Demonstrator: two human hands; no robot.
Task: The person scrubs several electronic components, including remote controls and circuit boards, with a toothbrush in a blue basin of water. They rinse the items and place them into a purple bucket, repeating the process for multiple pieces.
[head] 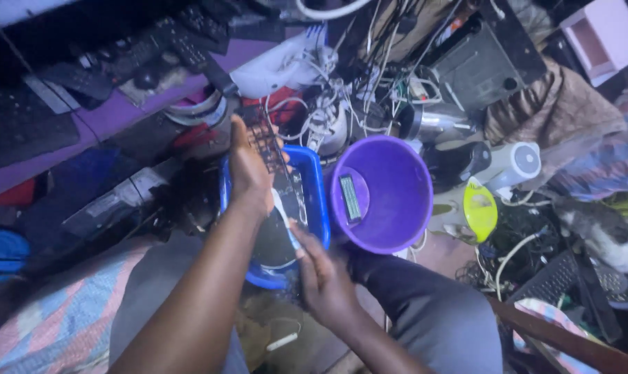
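My left hand (248, 172) grips a black remote control (264, 135), held tilted over a blue plastic basin (314, 183). My right hand (322, 273) holds a small brush with a white handle (285, 218), its tip against the lower part of the remote. A purple bucket (390, 197) stands right beside the basin, with a small green circuit board (351, 197) lying inside it. Dark liquid or a dark bottom shows inside the basin; I cannot tell which.
Several remote controls (155, 45) lie on a purple shelf at the top left. Tangled white cables (324, 104), a black box (480, 62), a white fan-like device (518, 163) and a yellow-green item (480, 208) crowd the far side. A keyboard (556, 277) lies at right.
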